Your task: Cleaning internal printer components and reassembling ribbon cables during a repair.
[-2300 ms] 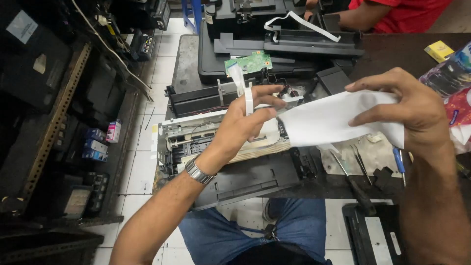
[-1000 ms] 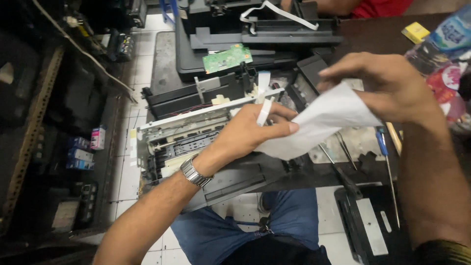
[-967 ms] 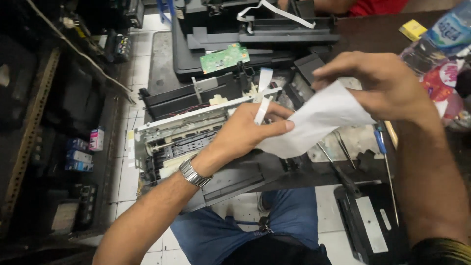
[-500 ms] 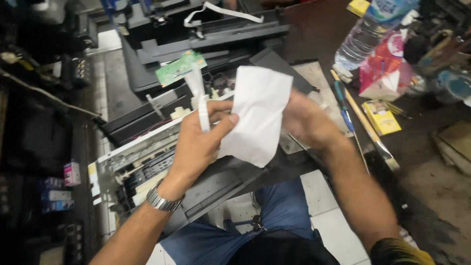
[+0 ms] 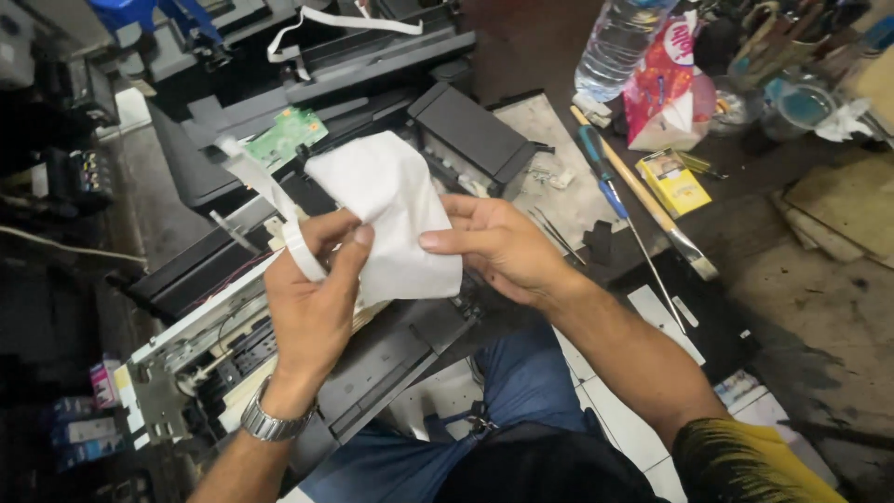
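Observation:
My left hand [image 5: 312, 303], with a metal watch at the wrist, pinches a flat white ribbon cable [image 5: 279, 210] that runs up from an opened printer chassis [image 5: 200, 349]. My right hand [image 5: 498, 247] holds a white tissue [image 5: 391, 210] against that cable, thumb on top of the sheet. Both hands meet over the printer's open mechanism, which rests on my lap and the bench edge. A green circuit board [image 5: 287, 138] lies just behind the tissue.
A dark printer cover [image 5: 470, 135] sits beyond my hands. To the right lie a blue-handled screwdriver [image 5: 601, 177], a wooden stick [image 5: 652, 210], a yellow box [image 5: 673, 182], a plastic water bottle [image 5: 619, 42] and a pink packet [image 5: 666, 79]. Ink cartridges [image 5: 102, 387] stand on the floor at left.
The view has swung right, showing more of the bench. The tissue has come down from a spread-out sheet to a bunched one held close against the ribbon cable.

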